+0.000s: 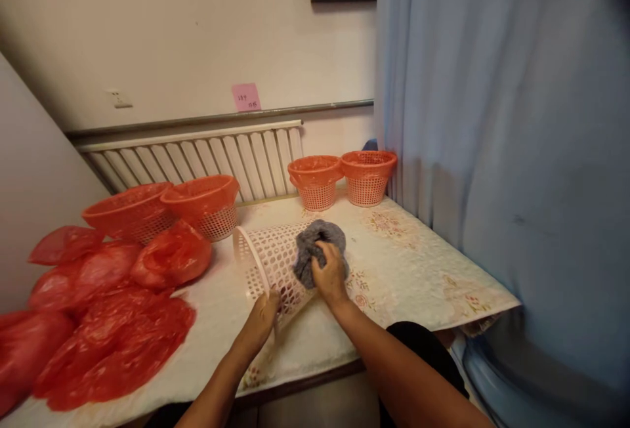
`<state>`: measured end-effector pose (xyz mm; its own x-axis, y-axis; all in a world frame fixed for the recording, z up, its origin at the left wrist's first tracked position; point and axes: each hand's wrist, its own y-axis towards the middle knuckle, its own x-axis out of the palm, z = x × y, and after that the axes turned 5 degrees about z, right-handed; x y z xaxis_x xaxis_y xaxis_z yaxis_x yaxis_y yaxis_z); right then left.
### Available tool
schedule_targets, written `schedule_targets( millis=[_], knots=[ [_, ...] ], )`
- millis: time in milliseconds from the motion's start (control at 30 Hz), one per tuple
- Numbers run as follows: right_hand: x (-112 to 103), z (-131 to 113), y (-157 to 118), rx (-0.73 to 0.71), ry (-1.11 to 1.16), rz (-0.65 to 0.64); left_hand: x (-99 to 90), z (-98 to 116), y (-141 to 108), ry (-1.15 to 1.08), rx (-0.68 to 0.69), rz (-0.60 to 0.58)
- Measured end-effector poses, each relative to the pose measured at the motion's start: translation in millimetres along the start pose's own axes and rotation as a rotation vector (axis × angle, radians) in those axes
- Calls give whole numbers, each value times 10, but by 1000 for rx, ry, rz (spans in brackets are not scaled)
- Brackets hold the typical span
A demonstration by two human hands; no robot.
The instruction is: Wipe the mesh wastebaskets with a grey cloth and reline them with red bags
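A pale pink perforated basket (278, 251) lies on its side on the cloth-covered table (413, 270), its open rim facing left. My left hand (266, 310) is closed on the near part of that rim, its thumb over the edge. Against the basket's base end my right hand (329, 270) grips a crumpled grey cloth (308, 251), with the fingers pressed into the fabric. The cloth covers the base from view.
Red plastic bags (118, 336) are heaped at the left. Behind them stand two baskets lined with red bags (201, 198); two more lined baskets (317, 175) stand at the back right. A blue curtain (443, 100) hangs along the right, and a radiator (197, 162) is behind the table.
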<state>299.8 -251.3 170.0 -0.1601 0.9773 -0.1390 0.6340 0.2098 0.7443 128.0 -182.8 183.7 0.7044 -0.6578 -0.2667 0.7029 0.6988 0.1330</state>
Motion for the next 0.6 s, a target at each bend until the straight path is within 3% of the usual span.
schedule_targets(
  millis=[100, 167, 233, 333, 433, 600],
  knots=[
    [-94, -377, -258, -229, 146, -212, -18, 159, 54, 4, 0, 128],
    [-149, -546, -410, -319, 194, -282, -25, 278, 86, -78, -58, 219],
    [-178, -603, -485, -394, 174, -303, -36, 396, 119, -222, -162, 225],
    [-173, -491, -413, -473, 65, -332, -73, 545, 169, -407, -312, 184],
    [-159, -214, -178, -371, -7, -280, -138, 634, 216, -476, -359, 173],
    [-203, 329, 233, 58, -153, 8, -221, 663, 273, -484, -354, 153]
  ],
)
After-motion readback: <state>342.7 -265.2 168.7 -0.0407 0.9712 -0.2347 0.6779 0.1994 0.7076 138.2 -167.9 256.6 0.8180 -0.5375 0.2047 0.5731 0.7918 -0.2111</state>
